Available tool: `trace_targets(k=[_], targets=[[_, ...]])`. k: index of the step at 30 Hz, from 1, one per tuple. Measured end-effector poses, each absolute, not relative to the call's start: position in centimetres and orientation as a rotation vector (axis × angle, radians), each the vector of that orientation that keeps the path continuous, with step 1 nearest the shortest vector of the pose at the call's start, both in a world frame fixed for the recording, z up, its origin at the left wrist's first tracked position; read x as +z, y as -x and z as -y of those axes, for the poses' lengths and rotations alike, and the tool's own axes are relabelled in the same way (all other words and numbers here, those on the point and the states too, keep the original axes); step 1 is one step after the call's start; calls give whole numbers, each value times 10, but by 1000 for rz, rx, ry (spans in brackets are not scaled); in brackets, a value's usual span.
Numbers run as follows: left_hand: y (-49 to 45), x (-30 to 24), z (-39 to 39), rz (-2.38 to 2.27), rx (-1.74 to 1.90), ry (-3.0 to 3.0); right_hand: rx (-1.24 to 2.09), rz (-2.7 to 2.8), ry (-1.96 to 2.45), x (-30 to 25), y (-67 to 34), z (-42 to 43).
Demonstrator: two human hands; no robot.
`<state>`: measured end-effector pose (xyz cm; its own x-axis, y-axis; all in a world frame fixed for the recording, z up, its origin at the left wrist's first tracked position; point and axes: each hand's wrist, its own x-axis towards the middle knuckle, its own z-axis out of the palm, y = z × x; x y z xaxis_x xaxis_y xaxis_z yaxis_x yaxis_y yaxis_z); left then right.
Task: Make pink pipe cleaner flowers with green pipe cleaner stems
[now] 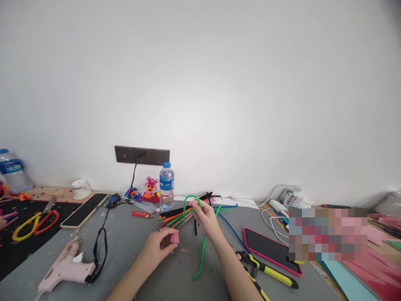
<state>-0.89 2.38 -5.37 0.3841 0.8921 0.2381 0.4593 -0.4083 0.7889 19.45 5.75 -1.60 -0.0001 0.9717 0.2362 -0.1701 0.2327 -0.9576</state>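
Note:
My left hand pinches a small fuzzy pink ball between thumb and fingers, low over the grey mat. Higher and to the right, my right hand is closed on a green pipe cleaner, which arches over to the left with its free end hanging down. Behind the hands lies a bundle of pipe cleaners in black, orange, green and pink. A thicker green twisted piece rests on the mat beside my right forearm. A tiny pink scrap sits near the pink ball.
On the left are a pink glue gun, a phone and scissors. A water bottle stands by the wall, near small figures. To the right lie yellow-handled pliers, a pink-cased phone and white cables.

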Motion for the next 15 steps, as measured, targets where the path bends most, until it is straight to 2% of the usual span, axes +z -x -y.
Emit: trace_targets(k=[6, 15], targets=[[8, -57, -25, -1150, 867, -1987, 1266, 1302, 869, -17, -176, -50], [8, -52, -24, -1136, 889, -1923, 1206, 973, 907, -28, -174, -58]])
